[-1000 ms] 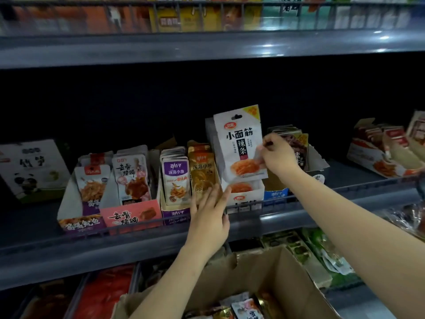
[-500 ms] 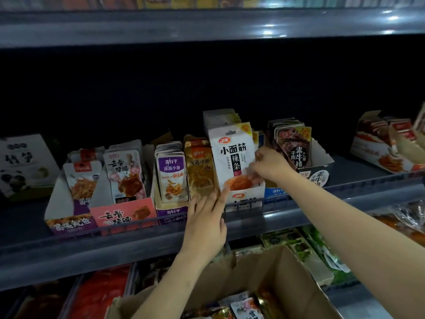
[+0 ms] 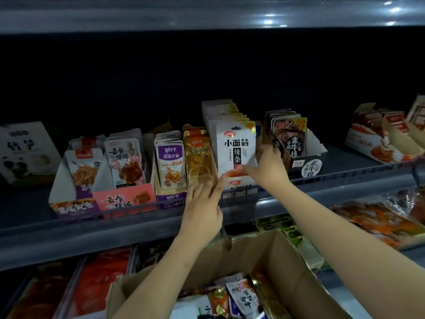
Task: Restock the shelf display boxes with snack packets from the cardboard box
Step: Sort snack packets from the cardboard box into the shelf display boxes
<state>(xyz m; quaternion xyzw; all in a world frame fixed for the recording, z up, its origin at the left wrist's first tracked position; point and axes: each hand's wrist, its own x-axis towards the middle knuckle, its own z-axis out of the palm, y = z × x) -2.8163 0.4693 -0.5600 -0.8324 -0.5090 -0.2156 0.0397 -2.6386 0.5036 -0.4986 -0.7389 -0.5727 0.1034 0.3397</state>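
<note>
My left hand (image 3: 202,203) rests before the display boxes (image 3: 239,184) on the shelf (image 3: 322,196); my right hand (image 3: 268,169) reaches between 2 of them; the cardboard box (image 3: 271,256) sits below.

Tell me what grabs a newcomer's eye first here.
The white snack packet with bold black characters stands foremost in its display box at mid-shelf, the right hand at its lower edge. The left hand rests open against the shelf front, above the open cardboard box.
</note>
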